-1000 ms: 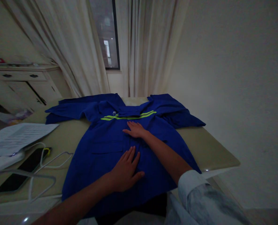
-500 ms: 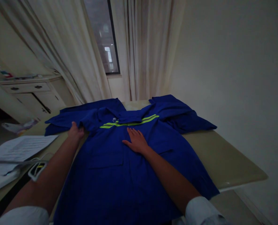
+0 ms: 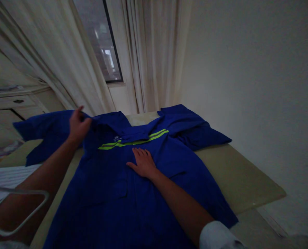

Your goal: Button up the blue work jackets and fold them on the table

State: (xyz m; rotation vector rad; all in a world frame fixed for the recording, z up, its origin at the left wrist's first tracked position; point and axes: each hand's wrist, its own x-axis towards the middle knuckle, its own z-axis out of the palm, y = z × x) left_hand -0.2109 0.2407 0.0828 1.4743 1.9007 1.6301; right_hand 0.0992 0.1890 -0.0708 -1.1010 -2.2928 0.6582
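A dark blue work jacket (image 3: pixel 104 180) is spread over the table, its collar end away from me. A yellow-green reflective stripe (image 3: pixel 157 135) crosses the chest, with a small white print beside the collar. My left hand (image 3: pixel 79 126) grips the jacket at the left sleeve (image 3: pixel 50 124) and holds that cloth raised off the table. On the jacket's front, just below the stripe, my right hand (image 3: pixel 143 162) lies flat with its fingers stretched. The right sleeve (image 3: pixel 198 128) rests folded on the table's far right.
The beige table (image 3: pixel 250 176) ends at a rounded corner on the right, close to a pale wall (image 3: pixel 247 86). Printed paper (image 3: pixel 11 176) lies at the left, with a pale loop (image 3: pixel 21 224) over my left forearm. Curtains (image 3: pixel 159 52) and a cabinet (image 3: pixel 26 100) stand behind.
My left hand has risen and lifted the left sleeve, which swings out to the left. My right hand stays flat on the jacket front. The view has turned slightly right.
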